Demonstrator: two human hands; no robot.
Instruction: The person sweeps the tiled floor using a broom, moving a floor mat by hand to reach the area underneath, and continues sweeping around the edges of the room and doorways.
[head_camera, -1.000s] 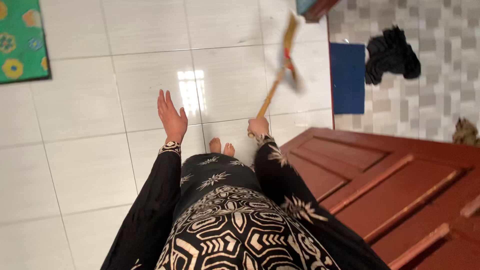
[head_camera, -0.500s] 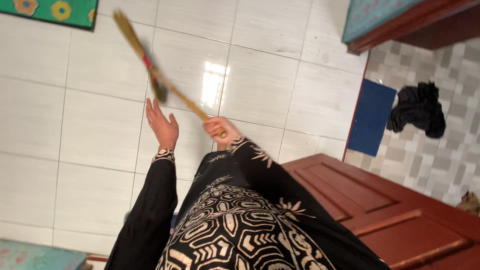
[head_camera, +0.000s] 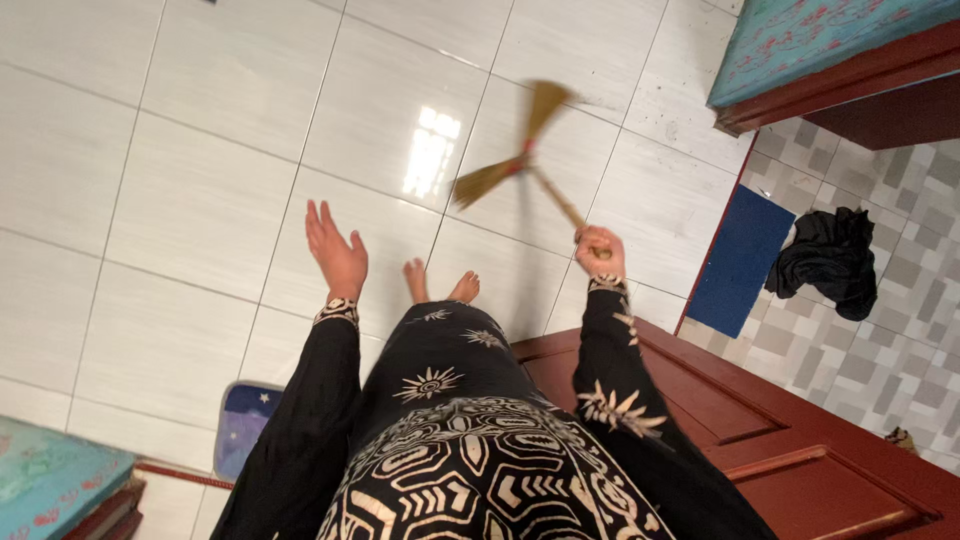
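My right hand (head_camera: 598, 250) grips the wooden handle of a straw broom (head_camera: 520, 160), whose blurred bristles sweep over the white tiled floor (head_camera: 200, 200) ahead of me. Held out in front, my left hand (head_camera: 335, 252) is empty with fingers spread, palm toward the floor. Both arms wear black sleeves with pale sun patterns. My bare feet (head_camera: 440, 285) show below the patterned black dress.
A dark red wooden door (head_camera: 800, 440) stands open at the lower right. Beyond it lie a blue mat (head_camera: 740, 262) and a black cloth heap (head_camera: 830, 262) on grey patterned tiles. A teal-covered bed (head_camera: 820, 50) is upper right; another teal edge (head_camera: 50, 490) and a small blue mat (head_camera: 240, 425) sit lower left.
The broom has swung from the left side across to the right in front of me. My view has turned, and the left hand stays raised and open.
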